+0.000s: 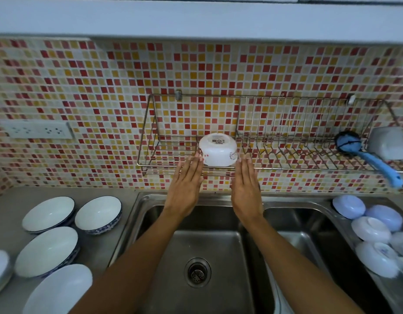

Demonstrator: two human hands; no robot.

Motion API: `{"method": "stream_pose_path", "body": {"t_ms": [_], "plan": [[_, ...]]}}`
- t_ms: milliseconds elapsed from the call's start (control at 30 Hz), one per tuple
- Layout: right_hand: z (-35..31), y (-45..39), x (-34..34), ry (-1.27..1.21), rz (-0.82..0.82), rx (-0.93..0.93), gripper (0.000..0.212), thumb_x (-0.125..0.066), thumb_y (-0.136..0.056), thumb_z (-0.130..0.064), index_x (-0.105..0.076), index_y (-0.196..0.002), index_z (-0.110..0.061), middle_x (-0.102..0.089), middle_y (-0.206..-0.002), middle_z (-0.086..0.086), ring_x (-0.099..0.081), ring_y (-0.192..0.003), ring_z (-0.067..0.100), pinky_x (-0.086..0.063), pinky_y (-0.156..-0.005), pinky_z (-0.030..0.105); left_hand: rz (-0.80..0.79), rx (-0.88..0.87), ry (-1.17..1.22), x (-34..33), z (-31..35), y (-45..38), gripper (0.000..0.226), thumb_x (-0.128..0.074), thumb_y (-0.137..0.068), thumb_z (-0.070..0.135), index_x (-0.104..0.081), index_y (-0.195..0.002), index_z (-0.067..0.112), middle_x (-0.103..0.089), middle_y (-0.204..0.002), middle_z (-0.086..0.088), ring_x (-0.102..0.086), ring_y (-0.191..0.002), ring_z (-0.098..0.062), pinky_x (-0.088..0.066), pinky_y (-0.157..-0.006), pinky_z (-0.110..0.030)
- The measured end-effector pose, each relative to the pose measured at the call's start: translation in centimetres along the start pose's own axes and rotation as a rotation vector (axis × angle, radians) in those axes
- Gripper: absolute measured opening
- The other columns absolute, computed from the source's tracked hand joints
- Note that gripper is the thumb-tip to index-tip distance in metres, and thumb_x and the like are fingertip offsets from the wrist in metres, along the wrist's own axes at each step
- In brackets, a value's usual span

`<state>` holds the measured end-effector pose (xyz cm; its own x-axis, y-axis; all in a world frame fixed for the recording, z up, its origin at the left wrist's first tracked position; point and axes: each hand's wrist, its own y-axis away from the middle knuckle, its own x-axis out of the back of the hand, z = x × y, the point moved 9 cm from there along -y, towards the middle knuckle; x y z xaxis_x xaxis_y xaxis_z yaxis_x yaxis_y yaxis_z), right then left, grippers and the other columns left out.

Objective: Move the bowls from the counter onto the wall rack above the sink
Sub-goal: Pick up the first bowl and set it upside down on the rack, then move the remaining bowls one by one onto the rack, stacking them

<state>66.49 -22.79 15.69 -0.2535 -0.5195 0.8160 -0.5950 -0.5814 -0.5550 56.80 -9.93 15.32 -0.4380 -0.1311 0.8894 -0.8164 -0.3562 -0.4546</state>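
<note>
Glazed ceramic bowls (48, 214) wait lower left on the tabletop (100, 250): probably heavy, chip-prone, best lifted under the rim. Mid-frame, left hand (184, 191) and right hand (245, 191) flank, fingers straight and released, a light-looking upturned white bowl (217, 151) on the wall rack (309, 169).

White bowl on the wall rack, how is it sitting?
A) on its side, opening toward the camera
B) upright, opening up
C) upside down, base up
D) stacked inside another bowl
C: the white bowl sits in the left section of the wall rack with its labelled base facing up, between the straight fingers of the left hand and the right hand.
</note>
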Motion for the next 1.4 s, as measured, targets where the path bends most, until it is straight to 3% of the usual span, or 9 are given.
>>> {"method": "stream_pose_path", "body": {"t_ms": [267, 367, 500, 633, 800, 1067, 1167, 1300, 1400], "plan": [[-5.5, 5.0, -4.7, -0.087, -0.174, -0.007, 0.067, -0.035, -0.101, -0.036, -0.003, -0.15, -0.004, 0.006, -0.157, 0.01, 0.007, -0.145, 0.026, -0.006, -0.118, 0.041, -0.137, 0.14, 0.086, -0.9, -6.8, 9.8, 0.057, -0.003, -0.098, 0.042, 0.006, -0.148, 0.016, 0.011, -0.156, -0.002, 0.01, -0.146, -0.021, 0.012, -0.119, -0.035], [-11.3, 9.2, -9.7, -0.084, -0.374, 0.088, 0.071, -0.038, -0.098, -0.042, -0.009, -0.148, -0.002, 0.003, -0.155, 0.012, -0.002, -0.145, 0.034, -0.007, -0.117, 0.044, -0.215, 0.26, 0.112, -1.8, -12.6, 16.8, 0.072, 0.011, -0.09, 0.055, 0.004, -0.15, 0.017, 0.015, -0.156, 0.0, 0.012, -0.146, -0.02, 0.014, -0.118, -0.032], [-20.5, 15.0, -14.4, -0.164, -0.572, 0.183, 0.075, -0.004, -0.097, -0.054, -0.034, -0.145, -0.005, -0.026, -0.154, 0.015, -0.033, -0.138, 0.039, -0.028, -0.11, 0.051, -0.267, 0.487, 0.171, -1.1, -20.1, 25.9, 0.08, 0.015, -0.081, 0.066, 0.011, -0.148, 0.021, 0.025, -0.151, 0.007, 0.022, -0.142, -0.013, 0.012, -0.116, -0.032], [-28.6, 18.5, -16.1, -0.313, -0.715, 0.157, 0.068, -0.019, -0.096, -0.053, -0.028, -0.15, -0.013, -0.019, -0.158, 0.014, -0.024, -0.144, 0.034, -0.026, -0.115, 0.052, -0.271, 0.701, 0.144, 0.0, -26.2, 33.0, 0.087, 0.009, -0.086, 0.066, -0.006, -0.149, 0.009, -0.002, -0.159, -0.006, -0.004, -0.147, -0.023, -0.003, -0.117, -0.033], [-34.5, 20.4, -17.6, -0.561, -0.824, -0.053, 0.065, -0.042, -0.098, -0.044, -0.02, -0.151, -0.014, -0.027, -0.155, 0.014, -0.032, -0.14, 0.031, -0.028, -0.112, 0.039, -0.192, 0.97, 0.345, 0.4, -30.2, 38.1, 0.066, -0.033, -0.098, 0.045, -0.006, -0.151, 0.018, 0.001, -0.161, -0.004, -0.009, -0.147, -0.024, -0.017, -0.116, -0.038], [-35.3, 22.7, -20.6, -0.487, -0.948, -0.297, 0.04, -0.042, -0.097, -0.02, -0.045, -0.134, -0.008, -0.057, -0.13, 0.021, -0.053, -0.118, 0.039, -0.044, -0.101, 0.045, -0.244, 1.179, 0.691, -3.0, -31.5, 41.5, 0.04, -0.053, -0.09, 0.028, -0.056, -0.123, 0.004, -0.059, -0.12, -0.019, -0.058, -0.108, -0.034, -0.047, -0.086, -0.037], [-35.4, 22.7, -20.9, -0.462, -0.949, -0.289, 0.037, -0.039, -0.099, -0.019, -0.049, -0.131, -0.004, -0.057, -0.13, 0.02, -0.052, -0.119, 0.037, -0.042, -0.102, 0.042, -0.227, 1.237, 0.802, -3.7, -31.4, 41.7, 0.036, -0.048, -0.092, 0.011, -0.053, -0.126, 0.001, -0.058, -0.123, -0.021, -0.055, -0.113, -0.037, -0.044, -0.091, -0.037], [-34.5, 22.6, -20.4, -0.463, -0.947, -0.305, 0.038, -0.037, -0.1, -0.019, -0.05, -0.131, -0.002, -0.057, -0.131, 0.02, -0.051, -0.121, 0.037, -0.04, -0.102, 0.036, -0.217, 1.211, 0.918, -2.9, -30.4, 40.2, 0.058, -0.038, -0.075, 0.027, -0.052, -0.126, 0.004, -0.059, -0.125, -0.019, -0.055, -0.111, -0.033, -0.042, -0.087, -0.031], [-32.0, 22.3, -19.1, -0.537, -0.91, -0.424, 0.039, -0.039, -0.098, -0.022, -0.052, -0.131, -0.005, -0.059, -0.128, 0.02, -0.055, -0.115, 0.036, -0.045, -0.099, 0.039, -0.302, 1.154, 0.982, -2.9, -29.0, 37.8, 0.045, -0.042, -0.087, 0.021, -0.048, -0.13, 0.01, -0.057, -0.127, -0.014, -0.053, -0.111, -0.031, -0.038, -0.085, -0.028]]}}
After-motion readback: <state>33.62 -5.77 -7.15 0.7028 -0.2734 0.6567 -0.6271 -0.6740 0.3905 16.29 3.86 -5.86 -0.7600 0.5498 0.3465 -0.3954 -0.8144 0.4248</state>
